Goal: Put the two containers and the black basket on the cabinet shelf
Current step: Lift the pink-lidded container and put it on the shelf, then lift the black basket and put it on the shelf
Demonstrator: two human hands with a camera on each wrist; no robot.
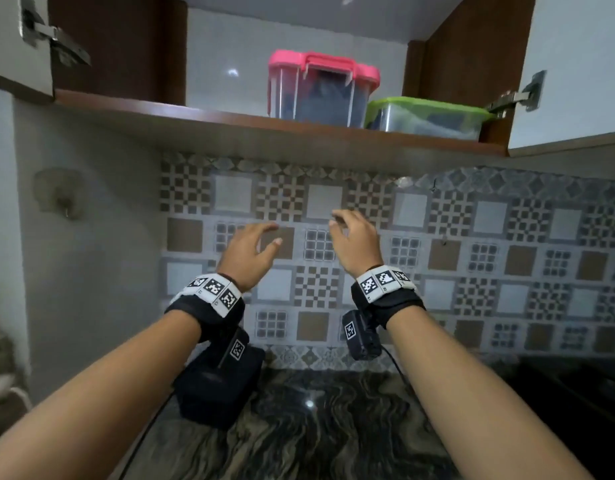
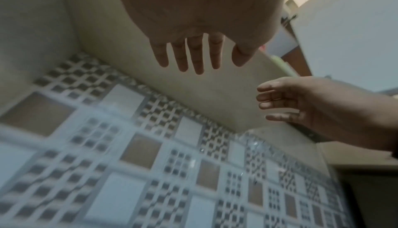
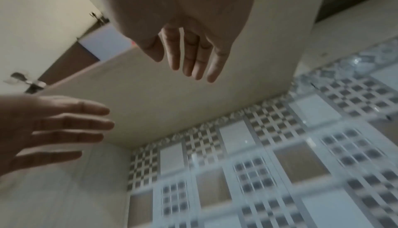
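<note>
Both grips empty: left hand [image 1: 249,252] and right hand [image 1: 354,242] are raised side by side in front of the patterned wall tiles [image 1: 472,244], below the cabinet shelf [image 1: 230,128], fingers loosely spread, touching nothing. Left wrist view shows the left hand's fingers [image 2: 194,53] straight and apart, w/ the right hand [image 2: 301,105] alongside, fingers extended, relaxed. Right wrist view agrees: right fingers [image 3: 191,56] straight, slightly bunched, and the left hand [image 3: 49,129] flat and open beside it.

Up on the shelf, right of centre, stands the pink-lid container [image 1: 320,88], clear walls w/ dark contents, lid on. Just beside it on the right sits the lower green-lid container [image 1: 427,117], also lidded; the two look touching or nearly so, can't tell which. Cabinet doors are swung open on both sides, right door [image 1: 569,71] w/ hinge showing.

Black basket [image 1: 218,389] sits on the dark marbled worktop [image 1: 316,427], under the left forearm, well apart from the shelf; the wrist camera covers part of it. Left half of the shelf carries nothing visible.
</note>
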